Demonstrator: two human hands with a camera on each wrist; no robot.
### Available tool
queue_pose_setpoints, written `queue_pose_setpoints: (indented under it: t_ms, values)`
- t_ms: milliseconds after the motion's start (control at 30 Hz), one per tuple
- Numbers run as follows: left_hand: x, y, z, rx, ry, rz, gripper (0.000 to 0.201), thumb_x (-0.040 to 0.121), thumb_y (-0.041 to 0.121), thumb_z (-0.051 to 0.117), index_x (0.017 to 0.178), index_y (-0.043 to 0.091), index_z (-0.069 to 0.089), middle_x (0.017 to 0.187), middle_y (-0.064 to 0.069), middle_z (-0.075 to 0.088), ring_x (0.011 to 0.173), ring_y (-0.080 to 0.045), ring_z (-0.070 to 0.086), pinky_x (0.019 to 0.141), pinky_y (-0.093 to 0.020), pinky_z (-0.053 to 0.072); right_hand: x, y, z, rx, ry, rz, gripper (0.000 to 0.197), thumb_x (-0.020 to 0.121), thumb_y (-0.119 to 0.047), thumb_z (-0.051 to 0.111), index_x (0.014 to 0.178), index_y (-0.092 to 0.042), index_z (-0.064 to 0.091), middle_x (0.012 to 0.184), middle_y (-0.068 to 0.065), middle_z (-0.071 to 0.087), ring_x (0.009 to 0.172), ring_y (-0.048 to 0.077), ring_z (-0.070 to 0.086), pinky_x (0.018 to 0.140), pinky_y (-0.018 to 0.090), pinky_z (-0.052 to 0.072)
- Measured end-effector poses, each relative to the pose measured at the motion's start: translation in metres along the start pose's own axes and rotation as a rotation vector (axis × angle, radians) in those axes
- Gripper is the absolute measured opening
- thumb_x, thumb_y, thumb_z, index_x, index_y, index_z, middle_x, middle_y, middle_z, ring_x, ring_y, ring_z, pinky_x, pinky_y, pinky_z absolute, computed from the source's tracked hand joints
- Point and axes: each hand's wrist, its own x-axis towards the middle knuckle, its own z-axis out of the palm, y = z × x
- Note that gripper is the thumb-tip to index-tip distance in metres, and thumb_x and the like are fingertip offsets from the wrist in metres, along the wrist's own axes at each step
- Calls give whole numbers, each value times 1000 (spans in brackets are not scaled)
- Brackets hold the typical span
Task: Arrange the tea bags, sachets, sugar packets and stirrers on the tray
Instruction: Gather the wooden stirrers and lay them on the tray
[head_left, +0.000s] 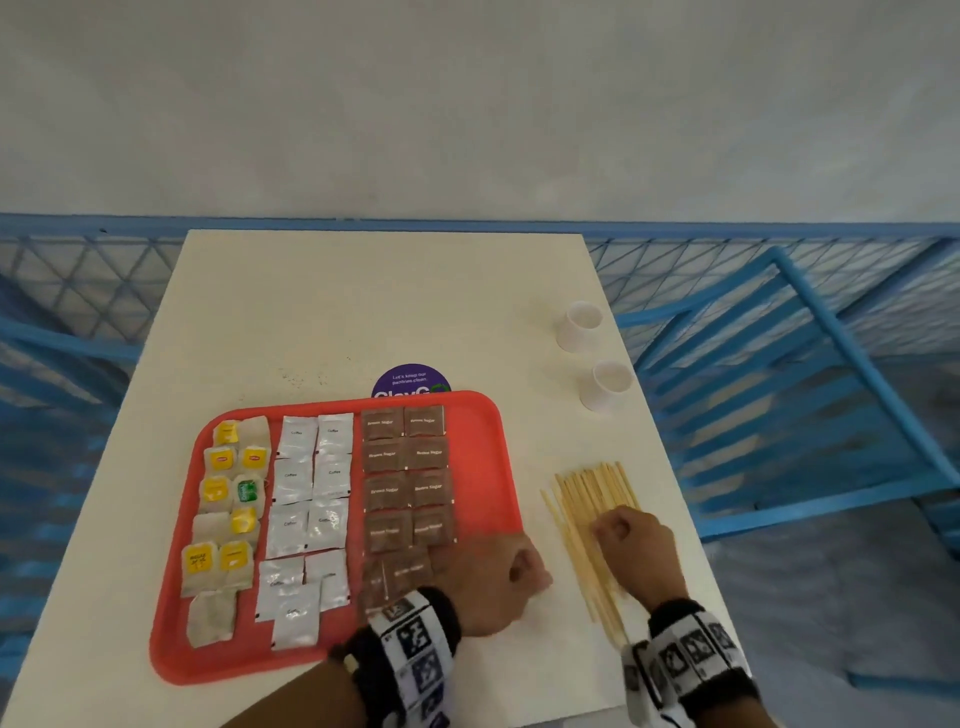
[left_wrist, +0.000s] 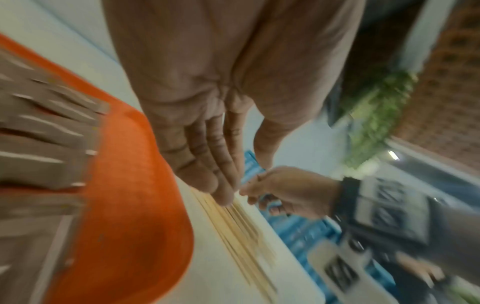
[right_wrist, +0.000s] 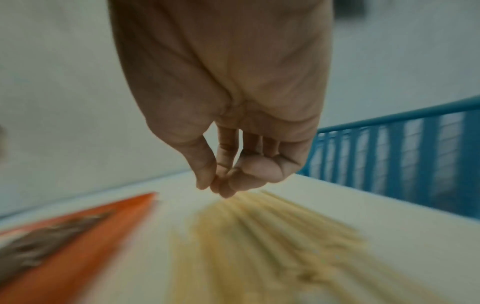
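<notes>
Head view: keeping like with like on the red tray (head_left: 483, 415), with tea bags (head_left: 228, 519) running down its left edge, white coffee sachets (head_left: 306, 514) down the middle and brown sugar packets (head_left: 405, 488) beside them, and leaving a bare strip along the right edge, probably for the wooden stirrers (head_left: 592, 499). Still lying loose on the surface (head_left: 363, 301), those, fanned out just right of the tray. Reaching across the tray's near right corner with the left hand (head_left: 493, 582); hovering over the pile with the right hand (head_left: 634, 545), knuckles up. Standing clear near the far right edge, two paper cups (head_left: 579, 325).

Left wrist view: stretching the fingers (left_wrist: 205, 164) out straight, holding nothing, tips at the near side of the stirrers (left_wrist: 241, 232), likely for squaring the bundle. Working opposite, the right hand (left_wrist: 291, 191).

Right wrist view: bunching the fingertips (right_wrist: 226, 189) against the thumb right above the blurred stirrers (right_wrist: 259, 236); pinching one or not, impossible telling.
</notes>
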Motion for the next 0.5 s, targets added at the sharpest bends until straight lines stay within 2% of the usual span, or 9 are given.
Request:
queue_pose_setpoints:
  t_ms: [67,133,200,233,333,367,433,500]
  values:
    - [21,11,31,50,-172,-72,31,92,40,58,106,12,61,91,2,63,85,-18,62,76,-30,48,31,33,-12,-66,15,124,13,91,-26,58,94,-15,65,102,8,69,95,27,62,84,37,52]
    - [43,11,57,43,-241,-214,46,92,46,54,109,3,56,94,-8,62,95,-32,66,80,-38,50,51,52,-16,-120,9,163,30,95,-32,55,117,-12,59,125,14,56,116,33,52,98,44,46]
    - [61,12,73,-12,-176,-373,62,88,54,52,108,-5,56,102,-21,67,101,-39,66,83,-44,53,59,58,-15,-136,9,162,45,97,-39,51,131,-11,49,137,15,43,130,35,38,106,49,37]
    - [70,9,79,-88,-123,-442,68,82,55,52,106,-9,59,103,-24,69,99,-40,67,84,-47,55,60,57,-14,-138,3,144,47,98,-41,48,134,-11,46,139,15,39,132,35,34,107,51,34]
    - [96,1,92,-354,58,-579,44,68,40,52,81,0,64,90,-18,73,85,-33,71,81,-49,60,54,50,-4,-159,-15,59,42,99,-41,43,131,-14,45,135,9,40,128,29,35,101,51,38]
    - [102,3,92,-414,90,-608,40,68,36,53,79,0,65,89,-17,74,85,-32,71,81,-49,60,50,47,0,-172,-29,28,39,99,-40,41,129,-15,45,133,8,42,124,28,38,98,50,39]
    - [104,13,86,-523,119,-671,38,69,29,56,87,-2,69,87,-16,75,83,-32,72,79,-48,61,43,43,6,-186,-41,-17,39,99,-41,38,128,-16,44,131,7,44,121,26,39,97,49,40]
    - [98,27,76,-617,138,-690,31,77,22,58,93,-3,68,82,-15,72,75,-30,70,70,-37,61,41,43,3,-156,-32,1,49,96,-48,42,132,-15,42,133,5,42,124,26,38,100,49,38]
